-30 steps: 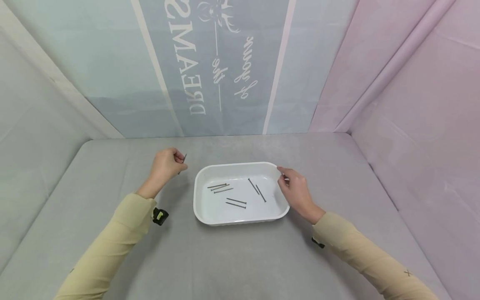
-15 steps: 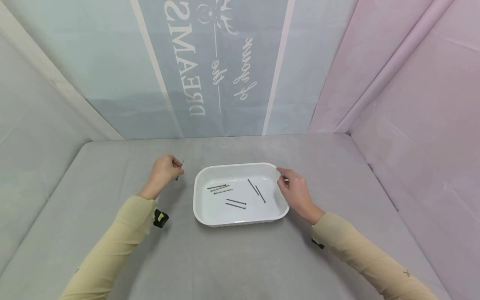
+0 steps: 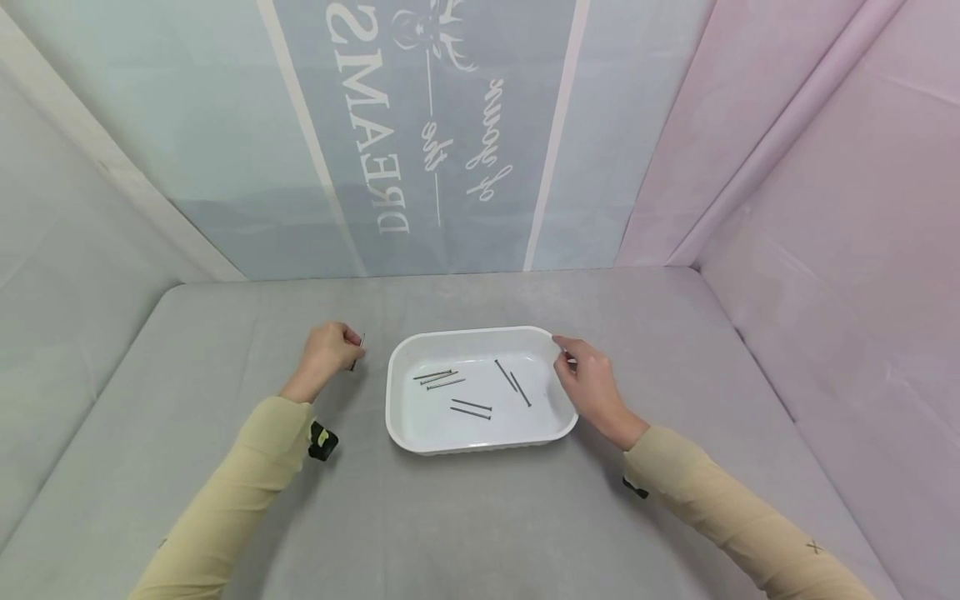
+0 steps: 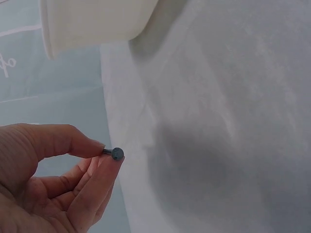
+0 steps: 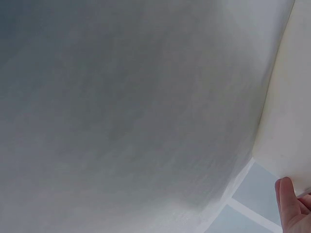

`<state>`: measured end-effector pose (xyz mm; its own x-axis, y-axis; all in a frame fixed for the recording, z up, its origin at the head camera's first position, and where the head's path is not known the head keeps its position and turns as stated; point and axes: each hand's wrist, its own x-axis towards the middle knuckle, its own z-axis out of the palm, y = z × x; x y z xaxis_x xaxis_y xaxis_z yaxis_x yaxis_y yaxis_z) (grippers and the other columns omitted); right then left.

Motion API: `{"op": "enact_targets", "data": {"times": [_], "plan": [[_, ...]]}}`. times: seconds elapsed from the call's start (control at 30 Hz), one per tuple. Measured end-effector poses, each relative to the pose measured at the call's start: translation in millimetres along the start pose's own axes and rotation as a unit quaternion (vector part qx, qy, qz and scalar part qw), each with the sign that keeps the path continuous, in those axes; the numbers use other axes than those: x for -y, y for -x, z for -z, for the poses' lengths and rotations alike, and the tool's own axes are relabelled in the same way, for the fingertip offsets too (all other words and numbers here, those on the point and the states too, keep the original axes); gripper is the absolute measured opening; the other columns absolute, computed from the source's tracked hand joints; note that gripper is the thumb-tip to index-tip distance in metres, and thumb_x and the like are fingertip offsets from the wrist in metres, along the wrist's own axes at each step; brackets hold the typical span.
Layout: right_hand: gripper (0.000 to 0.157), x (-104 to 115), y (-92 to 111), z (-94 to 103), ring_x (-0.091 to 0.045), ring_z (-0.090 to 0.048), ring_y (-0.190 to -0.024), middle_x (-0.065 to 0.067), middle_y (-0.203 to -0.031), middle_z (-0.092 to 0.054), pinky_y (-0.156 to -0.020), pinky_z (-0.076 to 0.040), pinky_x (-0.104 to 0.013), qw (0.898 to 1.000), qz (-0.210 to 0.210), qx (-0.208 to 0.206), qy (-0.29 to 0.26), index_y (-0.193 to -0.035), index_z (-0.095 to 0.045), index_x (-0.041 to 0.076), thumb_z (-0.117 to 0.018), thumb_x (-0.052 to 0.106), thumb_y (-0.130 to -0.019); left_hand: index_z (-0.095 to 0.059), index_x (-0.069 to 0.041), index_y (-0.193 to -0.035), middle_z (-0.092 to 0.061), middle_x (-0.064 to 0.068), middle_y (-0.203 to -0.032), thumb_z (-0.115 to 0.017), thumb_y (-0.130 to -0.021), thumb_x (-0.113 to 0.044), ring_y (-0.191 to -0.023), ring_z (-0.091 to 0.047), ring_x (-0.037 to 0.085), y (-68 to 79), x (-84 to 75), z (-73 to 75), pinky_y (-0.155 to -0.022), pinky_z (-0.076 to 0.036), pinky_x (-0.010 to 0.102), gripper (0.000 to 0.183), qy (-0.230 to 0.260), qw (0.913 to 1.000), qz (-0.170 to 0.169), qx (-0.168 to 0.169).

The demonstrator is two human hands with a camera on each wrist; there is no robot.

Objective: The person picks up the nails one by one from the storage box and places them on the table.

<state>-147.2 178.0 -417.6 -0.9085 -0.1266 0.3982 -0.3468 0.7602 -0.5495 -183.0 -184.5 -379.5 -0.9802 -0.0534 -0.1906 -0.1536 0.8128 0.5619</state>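
Note:
My left hand (image 3: 328, 352) is to the left of a white tray (image 3: 480, 447), apart from it. Between its thumb and fingers it pinches a nail (image 3: 357, 352); the round nail head (image 4: 117, 154) faces the left wrist camera. My right hand (image 3: 591, 379) grips the tray's right rim near the far corner. In the right wrist view its fingers (image 5: 286, 194) lie against the tray's outer wall (image 5: 286, 107). Several loose nails lie flat inside the tray: a group at the left (image 3: 438, 379), a pair near the front (image 3: 471, 408) and a pair at the right (image 3: 513, 383).
The tray stands on a grey cloth-covered table (image 3: 480, 525). A blue-grey fabric backdrop with mirrored lettering (image 3: 378, 133) rises at the far edge, and pale fabric walls (image 3: 840, 208) close off the sides. A black wrist device (image 3: 322, 440) is strapped under the left cuff.
My left hand has moved slightly down and toward the near side with the nail still pinched. My right hand stays at the tray's rim, and the nails in the tray lie as before.

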Motion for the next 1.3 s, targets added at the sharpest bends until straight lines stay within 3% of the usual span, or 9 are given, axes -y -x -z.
{"op": "enact_targets", "data": {"times": [0.27,0.9,1.3], "plan": [[0.031,-1,1,-1.3,-0.026,-0.064,-0.086,-0.02,-0.106,-0.062,-0.068,-0.054,-0.032,1.0,0.004,-0.004,-0.003,-0.112,-0.06,-0.005,-0.049,-0.002,-0.084,-0.064,0.009,-0.088,-0.062,0.011,-0.064,-0.057,-0.08,-0.004,-0.054,-0.053,0.015,-3.3,9.2,-5.1,-0.049,-0.042,0.024,0.016,0.006,0.9999,0.006,0.013],[0.031,-2,1,-2.3,-0.026,-0.064,-0.085,-0.02,-0.106,-0.063,-0.069,-0.054,-0.032,1.0,0.006,-0.009,-0.007,-0.112,-0.06,-0.005,-0.049,-0.002,-0.083,-0.065,0.008,-0.088,-0.06,0.01,-0.062,-0.057,-0.078,-0.001,-0.054,-0.053,0.015,-8.5,20.7,-10.3,-0.05,-0.043,0.025,0.015,0.009,0.9983,0.037,0.045],[0.031,-3,1,-3.0,-0.026,-0.064,-0.084,-0.02,-0.105,-0.063,-0.069,-0.054,-0.032,1.0,0.006,-0.013,-0.011,-0.111,-0.061,-0.005,-0.049,-0.002,-0.083,-0.065,0.009,-0.085,-0.06,0.009,-0.062,-0.058,-0.077,-0.002,-0.056,-0.053,0.016,-9.8,19.8,-7.1,-0.052,-0.043,0.025,0.015,0.002,0.997,0.033,0.07]]}}
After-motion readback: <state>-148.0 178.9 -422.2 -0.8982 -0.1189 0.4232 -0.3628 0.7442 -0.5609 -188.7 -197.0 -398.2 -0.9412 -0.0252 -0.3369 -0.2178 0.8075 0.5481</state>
